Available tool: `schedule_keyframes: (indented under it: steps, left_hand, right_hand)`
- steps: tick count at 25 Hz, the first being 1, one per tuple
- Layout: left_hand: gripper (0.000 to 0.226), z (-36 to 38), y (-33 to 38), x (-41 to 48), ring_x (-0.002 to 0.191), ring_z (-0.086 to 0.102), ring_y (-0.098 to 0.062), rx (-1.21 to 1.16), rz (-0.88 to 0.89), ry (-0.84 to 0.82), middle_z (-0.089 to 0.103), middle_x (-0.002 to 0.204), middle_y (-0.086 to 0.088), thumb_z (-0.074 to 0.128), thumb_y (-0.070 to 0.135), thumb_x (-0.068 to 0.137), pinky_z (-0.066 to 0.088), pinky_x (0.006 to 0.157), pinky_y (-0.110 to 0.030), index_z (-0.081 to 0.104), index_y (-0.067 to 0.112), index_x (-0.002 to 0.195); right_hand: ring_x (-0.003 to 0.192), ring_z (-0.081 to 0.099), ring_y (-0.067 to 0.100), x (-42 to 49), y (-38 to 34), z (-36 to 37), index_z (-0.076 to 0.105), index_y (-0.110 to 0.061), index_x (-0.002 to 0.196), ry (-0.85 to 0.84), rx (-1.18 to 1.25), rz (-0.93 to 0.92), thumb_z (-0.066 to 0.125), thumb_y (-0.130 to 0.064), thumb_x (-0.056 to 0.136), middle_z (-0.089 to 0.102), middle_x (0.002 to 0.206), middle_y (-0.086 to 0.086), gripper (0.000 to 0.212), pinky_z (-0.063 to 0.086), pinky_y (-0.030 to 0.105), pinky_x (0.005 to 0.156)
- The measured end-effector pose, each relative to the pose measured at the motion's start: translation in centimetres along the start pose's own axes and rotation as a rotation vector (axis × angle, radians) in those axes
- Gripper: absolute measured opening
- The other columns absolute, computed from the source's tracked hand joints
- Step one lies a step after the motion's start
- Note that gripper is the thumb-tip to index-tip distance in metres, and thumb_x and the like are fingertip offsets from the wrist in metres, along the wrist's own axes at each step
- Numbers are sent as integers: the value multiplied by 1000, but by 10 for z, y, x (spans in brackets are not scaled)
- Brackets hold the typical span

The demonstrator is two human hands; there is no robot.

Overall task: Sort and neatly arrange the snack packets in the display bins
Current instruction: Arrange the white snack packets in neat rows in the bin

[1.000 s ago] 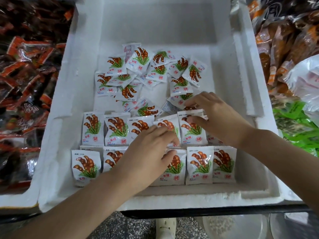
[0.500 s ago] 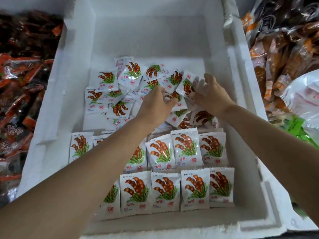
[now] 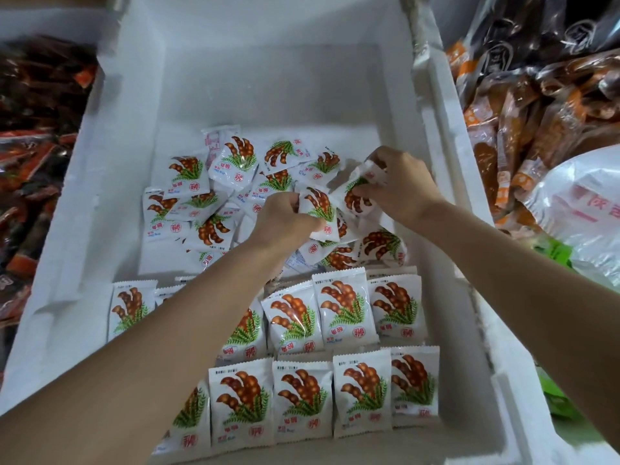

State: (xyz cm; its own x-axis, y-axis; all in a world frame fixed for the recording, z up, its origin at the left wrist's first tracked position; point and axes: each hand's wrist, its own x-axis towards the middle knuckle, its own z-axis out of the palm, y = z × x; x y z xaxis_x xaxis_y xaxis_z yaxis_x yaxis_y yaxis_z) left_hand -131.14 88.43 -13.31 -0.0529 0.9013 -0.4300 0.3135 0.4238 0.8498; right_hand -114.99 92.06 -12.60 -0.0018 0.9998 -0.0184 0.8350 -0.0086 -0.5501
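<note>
White packets (image 3: 345,313) — brown pods, green fronds, red seal; white foam bin (image 3: 110,162) — orange-brown wrappers (image 3: 550,105) beside.

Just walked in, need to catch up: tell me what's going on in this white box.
A person is sorting snack packets in a white foam bin. The left hand grips one packet from the loose pile at the back; the right hand grips a second packet beside it. The near end holds neat rows.
</note>
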Motion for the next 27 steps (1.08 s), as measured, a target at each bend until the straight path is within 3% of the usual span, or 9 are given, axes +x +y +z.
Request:
schedule_keyframes:
  steps: [2, 4, 7, 10, 15, 18, 21, 24, 27]
  left_hand:
    - [20, -5, 1, -9, 87, 59, -13, -35, -7, 54, 59, 98, 4, 62, 7, 90, 47, 57, -15, 54, 14, 107]
    - [23, -14, -1, -19, 75, 54, -5, -69, 18, 115, 56, 89, 9, 59, 12, 92, 41, 52, -14, 50, 15, 113]
    - [26, -28, -7, -46, 91, 62, -12, -193, 53, 163, 64, 103, 2, 60, 18, 92, 52, 75, -24, 52, 15, 117]
    - [20, -43, -13, -73, 95, 64, -12, -243, 143, 197, 67, 105, 4, 59, 23, 93, 52, 81, -28, 54, 20, 112]
    - [10, -79, -31, -113, 80, 65, 2, -113, 295, 276, 68, 90, 11, 60, 23, 92, 52, 75, -19, 56, 30, 97]
    - [16, -106, -43, -130, 76, 62, 8, -89, 355, 346, 65, 88, 15, 60, 20, 91, 48, 65, -9, 51, 33, 90]
    - [21, -137, -55, -144, 79, 62, 7, -77, 387, 444, 64, 92, 15, 60, 16, 92, 48, 66, -11, 51, 34, 91]
    - [21, -162, -68, -158, 84, 64, -1, -37, 376, 501, 65, 94, 15, 61, 17, 91, 54, 71, -22, 51, 36, 91]
    - [18, -177, -77, -171, 88, 64, -7, -47, 343, 525, 65, 96, 14, 61, 18, 91, 56, 76, -29, 52, 34, 91]
  right_hand:
    - [84, 53, 20, -13, -9, -7, 53, -13, 106, 43, 62, -18, 66, -19, 85, 55, 92, -1, 26, 39, 27, 68]
    - [77, 56, 16, -29, -22, -13, 51, -15, 113, 117, 151, -54, 65, -19, 86, 56, 91, -5, 30, 45, 26, 62]
    - [66, 61, 8, -57, -46, -20, 52, -22, 107, 121, 442, -39, 67, -19, 85, 59, 86, -9, 26, 49, 17, 51]
    - [79, 65, 16, -83, -65, -15, 55, -23, 95, -44, 633, 15, 73, -20, 80, 63, 92, -1, 24, 55, 29, 67]
    - [68, 63, 15, -123, -91, 7, 53, -21, 106, -258, 351, -132, 70, -30, 82, 66, 77, 2, 31, 53, 29, 65]
    - [66, 66, 9, -131, -107, 18, 54, -21, 104, -262, 394, -124, 64, -34, 85, 66, 78, 1, 25, 56, 28, 68]
    - [71, 67, 10, -124, -124, 38, 56, -15, 113, -212, 412, -75, 62, -34, 88, 66, 80, -1, 32, 55, 27, 67]
    - [79, 67, 18, -114, -147, 66, 57, -13, 99, -229, 380, -106, 64, -32, 87, 68, 88, 4, 24, 55, 37, 72]
    - [73, 59, 9, -107, -170, 94, 52, -17, 116, -302, 265, -162, 63, -30, 88, 60, 95, -1, 34, 46, 19, 61]
